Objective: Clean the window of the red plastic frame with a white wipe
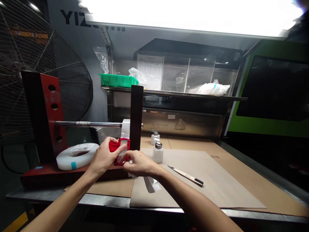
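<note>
My left hand [104, 156] grips a red plastic frame [113, 146] with a window in it, its thumb lying across the front. My right hand [141, 163] is bent in at the frame's lower end, with curled fingers at the opening; what they pinch is hidden. Just above the frame, a narrow roll of whitish film [126, 127] hangs on a metal rod [103, 124]. A loose film strip [152, 185] trails below my right wrist, over the table edge side of the cardboard.
A wide tape roll [64, 159] lies on the red stand's base [36, 177]. White pump bottles [158, 154] and a craft knife [185, 175] are on the cardboard [205, 196]. The black upright [136, 116] stands close behind my hands. A green tray [117, 80] sits on the shelf.
</note>
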